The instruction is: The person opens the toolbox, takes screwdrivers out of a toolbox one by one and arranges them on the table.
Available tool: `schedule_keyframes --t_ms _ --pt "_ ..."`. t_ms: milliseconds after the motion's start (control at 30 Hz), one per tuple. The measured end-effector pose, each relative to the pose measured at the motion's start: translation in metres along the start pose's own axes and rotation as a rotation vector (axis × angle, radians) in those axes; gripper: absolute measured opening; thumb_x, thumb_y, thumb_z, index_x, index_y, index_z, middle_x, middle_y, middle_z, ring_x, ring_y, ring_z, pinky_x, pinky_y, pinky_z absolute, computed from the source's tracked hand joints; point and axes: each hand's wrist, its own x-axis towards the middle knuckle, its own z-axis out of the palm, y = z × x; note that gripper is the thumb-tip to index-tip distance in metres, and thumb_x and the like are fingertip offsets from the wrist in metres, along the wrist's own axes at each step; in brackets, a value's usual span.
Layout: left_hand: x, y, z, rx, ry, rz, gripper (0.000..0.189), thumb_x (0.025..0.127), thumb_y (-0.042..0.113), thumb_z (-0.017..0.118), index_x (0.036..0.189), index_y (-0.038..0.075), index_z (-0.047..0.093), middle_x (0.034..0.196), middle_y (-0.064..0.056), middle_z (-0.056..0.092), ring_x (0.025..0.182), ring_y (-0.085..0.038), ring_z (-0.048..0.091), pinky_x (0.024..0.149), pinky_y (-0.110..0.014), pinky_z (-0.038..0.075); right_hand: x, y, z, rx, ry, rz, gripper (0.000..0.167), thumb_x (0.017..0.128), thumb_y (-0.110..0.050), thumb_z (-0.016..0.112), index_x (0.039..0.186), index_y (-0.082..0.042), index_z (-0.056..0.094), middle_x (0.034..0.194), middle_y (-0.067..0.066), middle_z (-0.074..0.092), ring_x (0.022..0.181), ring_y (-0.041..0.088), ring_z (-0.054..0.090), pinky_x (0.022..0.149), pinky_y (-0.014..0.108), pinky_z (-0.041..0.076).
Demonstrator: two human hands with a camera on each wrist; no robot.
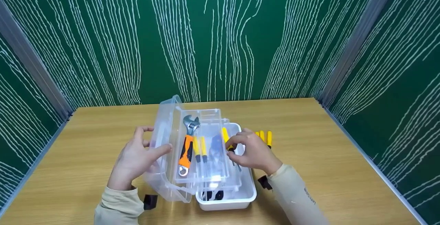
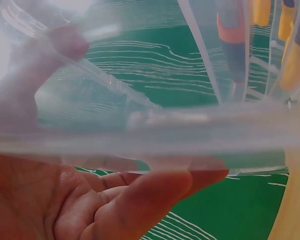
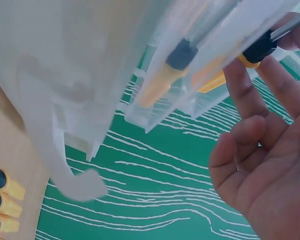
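A toolbox with a white base (image 1: pixel 227 205) stands on the table, its clear lid (image 1: pixel 165 125) swung up to the left. My left hand (image 1: pixel 132 159) grips the lid's edge, thumb on one side and fingers on the other. Between the thumb and fingers of my right hand (image 1: pixel 253 150) is a yellow-and-black screwdriver (image 3: pixel 260 49), its shaft pointing toward me over the clear tray's right part. In the tray (image 1: pixel 213 111) lie an orange-handled adjustable wrench (image 1: pixel 186 149) and two yellow-handled screwdrivers (image 1: pixel 203 146). The screwdriver's tip is hard to make out through the plastic.
More yellow-handled screwdrivers (image 1: pixel 269 138) lie on the table beyond my right hand. Black tool parts (image 1: pixel 219 195) show inside the base. Small black blocks stand near the left wrist (image 1: pixel 150 201) and right wrist (image 1: pixel 264 182). Green panels (image 1: pixel 233 46) enclose the table.
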Motion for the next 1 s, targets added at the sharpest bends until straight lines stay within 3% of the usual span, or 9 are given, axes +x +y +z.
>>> schedule_keyframes --t_ms 267,433,867,1000 --pt "-0.001 0.000 0.001 0.002 0.005 0.009 0.085 0.077 0.058 0.071 0.141 0.022 0.029 0.134 -0.019 0.057 0.105 -0.032 0.063 0.081 -0.054 0.056 -0.001 0.004 -0.007 0.008 0.052 0.029 0.012 0.078 -0.023 0.077 0.090 -0.026 0.075 0.083 -0.017 0.067 0.085 0.017 0.054 0.073 0.029 0.047" --pt "-0.001 0.000 0.001 -0.004 0.006 0.012 0.082 0.078 0.057 0.071 0.140 0.022 0.030 0.133 -0.019 0.058 0.105 -0.032 0.063 0.081 -0.052 0.056 -0.001 0.006 -0.011 0.012 0.072 0.074 0.012 0.077 -0.025 0.078 0.089 -0.027 0.075 0.082 -0.018 0.066 0.082 0.011 0.051 0.072 0.030 0.048" --pt "-0.001 -0.003 0.001 -0.011 -0.002 0.009 0.086 0.077 0.058 0.071 0.142 0.022 0.027 0.136 -0.019 0.055 0.106 -0.032 0.063 0.083 -0.053 0.055 -0.003 0.019 -0.029 0.041 0.134 0.072 0.011 0.078 -0.019 0.074 0.089 -0.017 0.075 0.082 -0.009 0.067 0.079 0.014 0.053 0.065 0.027 0.049" --pt "-0.001 -0.002 0.000 -0.020 -0.008 0.017 0.083 0.078 0.056 0.071 0.141 0.022 0.028 0.136 -0.020 0.055 0.106 -0.033 0.063 0.082 -0.054 0.055 -0.004 0.023 -0.033 0.050 0.133 0.098 0.011 0.078 -0.020 0.074 0.090 -0.018 0.075 0.085 -0.007 0.068 0.080 0.016 0.055 0.067 0.033 0.052"
